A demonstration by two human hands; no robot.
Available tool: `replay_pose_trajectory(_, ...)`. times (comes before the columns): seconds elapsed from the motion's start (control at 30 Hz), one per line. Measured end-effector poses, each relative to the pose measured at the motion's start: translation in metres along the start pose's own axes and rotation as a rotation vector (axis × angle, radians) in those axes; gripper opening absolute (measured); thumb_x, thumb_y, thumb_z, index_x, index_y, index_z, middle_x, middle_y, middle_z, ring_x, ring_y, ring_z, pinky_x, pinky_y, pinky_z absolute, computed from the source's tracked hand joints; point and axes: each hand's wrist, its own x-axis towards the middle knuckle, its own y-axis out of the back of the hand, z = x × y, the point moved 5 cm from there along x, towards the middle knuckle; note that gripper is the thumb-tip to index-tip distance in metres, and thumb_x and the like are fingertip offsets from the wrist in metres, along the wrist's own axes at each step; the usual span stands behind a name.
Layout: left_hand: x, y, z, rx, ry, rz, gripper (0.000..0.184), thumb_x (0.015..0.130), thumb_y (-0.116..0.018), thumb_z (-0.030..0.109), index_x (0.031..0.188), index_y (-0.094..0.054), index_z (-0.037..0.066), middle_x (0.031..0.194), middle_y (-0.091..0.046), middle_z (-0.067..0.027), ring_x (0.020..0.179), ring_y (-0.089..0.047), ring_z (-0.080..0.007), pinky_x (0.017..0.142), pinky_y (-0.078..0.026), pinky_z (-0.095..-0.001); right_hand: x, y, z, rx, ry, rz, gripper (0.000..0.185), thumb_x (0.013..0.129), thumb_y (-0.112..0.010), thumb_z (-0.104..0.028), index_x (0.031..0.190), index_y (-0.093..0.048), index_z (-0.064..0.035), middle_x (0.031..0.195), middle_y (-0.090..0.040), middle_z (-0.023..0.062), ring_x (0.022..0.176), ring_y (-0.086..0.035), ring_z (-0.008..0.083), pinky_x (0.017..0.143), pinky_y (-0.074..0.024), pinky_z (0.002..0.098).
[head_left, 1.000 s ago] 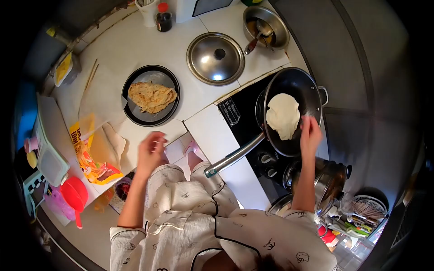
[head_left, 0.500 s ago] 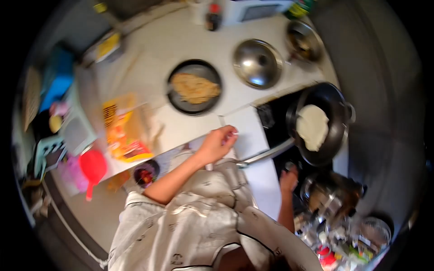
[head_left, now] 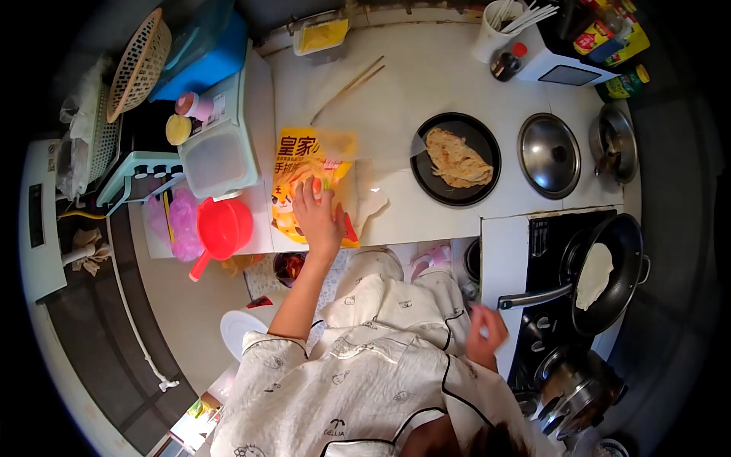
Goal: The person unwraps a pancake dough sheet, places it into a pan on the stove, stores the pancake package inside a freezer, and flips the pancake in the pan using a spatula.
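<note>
My left hand (head_left: 318, 217) rests on a yellow printed food bag (head_left: 293, 164) on the counter, its fingers spread over the front. Beside the bag lies a crumpled clear sheet (head_left: 369, 199). My right hand (head_left: 485, 335) hangs left of the stove, fingers curled, blurred, with nothing visible in them. A pale flat dough round (head_left: 595, 276) lies in the black wok (head_left: 629, 293), whose handle (head_left: 535, 297) points toward my body. A browned, folded pancake (head_left: 458, 158) sits in a round black pan (head_left: 457, 199) on the counter.
A steel lid (head_left: 549, 156) and a steel bowl with a ladle (head_left: 626, 145) stand at the right. Chopsticks (head_left: 348, 89) lie behind the bag. A red dipper (head_left: 225, 228) is at the left, a steel pot (head_left: 579, 392) at the lower right.
The view has swung left. My left hand has moved across onto the yellow bag. My right hand has come away from the wok and stove toward my body.
</note>
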Motion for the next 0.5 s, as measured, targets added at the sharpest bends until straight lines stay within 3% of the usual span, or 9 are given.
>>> replay_pose_trajectory(0.1, -0.002, -0.012, -0.016, 0.077, 0.091, -0.157, 0.029, 0.064, -0.062, 0.005, 0.09, -0.051, 0.008, 0.107, -0.047, -0.0145, 0.1, -0.046, -0.0322, 0.081, -0.038, -0.0426, 0.048, -0.102, -0.015, 0.171, -0.043, -0.228, 0.008, 0.08, -0.057, -0.003, 0.086, -0.06, 0.0012, 0.071, -0.057, 0.0098, 0.056, -0.052, 0.0165, 0.052, -0.0417, 0.026)
replay_pose_trajectory(0.13, -0.003, -0.013, -0.023, 0.01, 0.148, -0.209, 0.028, 0.064, -0.061, 0.004, 0.091, -0.051, 0.007, 0.105, -0.048, -0.014, 0.096, -0.048, -0.0307, 0.077, -0.04, -0.0413, 0.062, -0.141, -0.016, 0.384, -0.108, -0.307, 0.01, 0.08, -0.057, -0.004, 0.089, -0.059, 0.0013, 0.074, -0.058, 0.0117, 0.058, -0.055, 0.0177, 0.053, -0.0432, 0.0251)
replay_pose_trajectory(0.17, -0.003, -0.011, -0.029, -0.055, 0.207, -0.259, 0.028, 0.065, -0.06, 0.004, 0.091, -0.051, 0.007, 0.103, -0.049, -0.0135, 0.091, -0.051, -0.0291, 0.073, -0.042, -0.04, 0.073, -0.175, -0.021, 0.419, -0.102, -0.35, 0.009, 0.08, -0.056, -0.005, 0.087, -0.058, 0.0002, 0.074, -0.058, 0.013, 0.062, -0.057, 0.0255, 0.056, -0.0443, 0.0309)
replay_pose_trajectory(0.23, -0.001, -0.002, -0.04, -0.122, 0.267, -0.319, 0.028, 0.065, -0.059, 0.003, 0.092, -0.052, 0.007, 0.099, -0.051, -0.0123, 0.081, -0.055, -0.0267, 0.065, -0.044, -0.0376, 0.089, -0.234, -0.023, 0.407, -0.062, -0.515, 0.016, 0.076, -0.059, -0.004, 0.091, -0.056, 0.0007, 0.085, -0.058, 0.0138, 0.074, -0.058, 0.0285, 0.064, -0.0459, 0.0351)
replay_pose_trajectory(0.33, 0.002, 0.01, -0.05, -0.157, 0.266, -0.356, 0.028, 0.066, -0.058, 0.004, 0.094, -0.052, 0.006, 0.091, -0.053, -0.0106, 0.069, -0.058, -0.0251, 0.057, -0.046, -0.0355, 0.103, -0.283, -0.035, 0.197, 0.096, -0.534, 0.031, 0.071, -0.065, -0.005, 0.099, -0.054, -0.0007, 0.092, -0.057, 0.0147, 0.082, -0.058, 0.0286, 0.068, -0.0468, 0.0339)
replay_pose_trajectory(0.43, 0.001, 0.007, -0.047, -0.223, 0.26, -0.372, 0.028, 0.067, -0.058, 0.005, 0.095, -0.052, 0.006, 0.085, -0.055, -0.0099, 0.064, -0.057, -0.0257, 0.056, -0.046, -0.0352, 0.099, -0.301, -0.041, -0.07, -0.088, -0.614, 0.043, 0.065, -0.068, -0.003, 0.104, -0.049, 0.0013, 0.109, -0.051, 0.0171, 0.096, -0.053, 0.0307, 0.077, -0.0441, 0.0377)
replay_pose_trajectory(0.5, 0.002, 0.001, -0.045, -0.246, 0.249, -0.368, 0.028, 0.068, -0.059, 0.006, 0.095, -0.052, 0.006, 0.082, -0.055, -0.0097, 0.062, -0.057, -0.0257, 0.055, -0.046, -0.035, 0.09, -0.315, -0.021, 0.027, -0.126, -0.45, 0.046, 0.063, -0.069, -0.002, 0.104, -0.048, -0.0009, 0.099, -0.055, 0.016, 0.09, -0.056, 0.0302, 0.073, -0.0451, 0.0379)
